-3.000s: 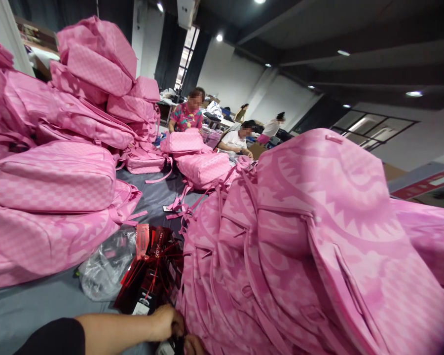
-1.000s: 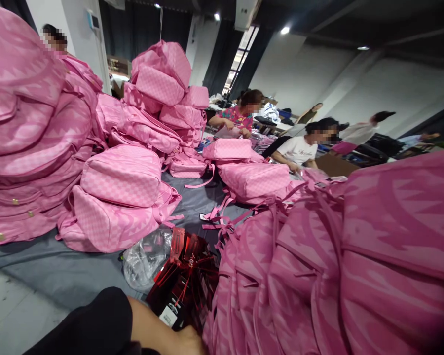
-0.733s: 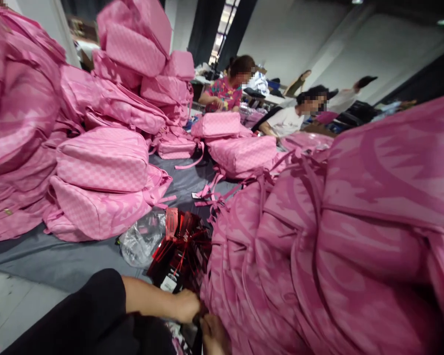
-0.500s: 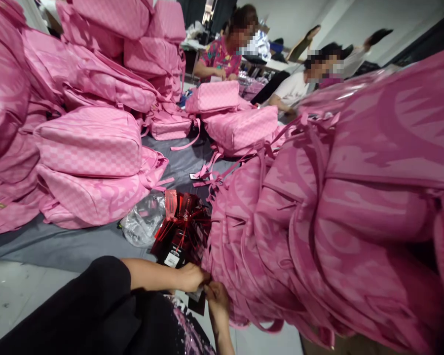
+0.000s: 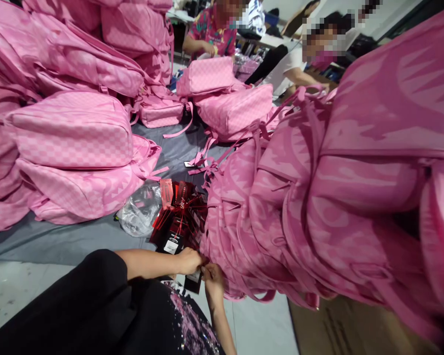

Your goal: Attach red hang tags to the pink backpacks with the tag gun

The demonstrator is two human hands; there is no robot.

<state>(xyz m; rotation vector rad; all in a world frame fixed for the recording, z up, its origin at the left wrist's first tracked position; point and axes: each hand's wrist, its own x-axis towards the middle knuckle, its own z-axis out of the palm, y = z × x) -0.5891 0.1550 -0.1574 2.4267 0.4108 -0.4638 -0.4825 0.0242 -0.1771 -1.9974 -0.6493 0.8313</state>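
Observation:
Beside the row of pink backpacks point(image 5: 240, 212), my left hand point(image 5: 188, 260) and my right hand point(image 5: 212, 277) meet with fingertips pinched close together. A black hang tag point(image 5: 193, 284) dangles just below and between them, at the edge of the nearest bag. Both hands look closed on this tag's upper end; its string and the exact grip are too small to make out. Right behind my left hand, a fanned bunch of red and black hang tags point(image 5: 179, 209) lies on the grey cloth, one showing a white label.
A crumpled clear plastic bag point(image 5: 138, 212) lies left of the tag bunch on the grey cloth point(image 5: 85, 241). Stacked pink checkered backpacks point(image 5: 74, 130) rise at the left. A cardboard box point(image 5: 329, 325) stands under the right row. Two people point(image 5: 214, 32) work across the table, with another person behind.
The view has shifted, so the scene sits slightly higher and further left, showing more of the cardboard box. My hands stay pinched together at the hang tag.

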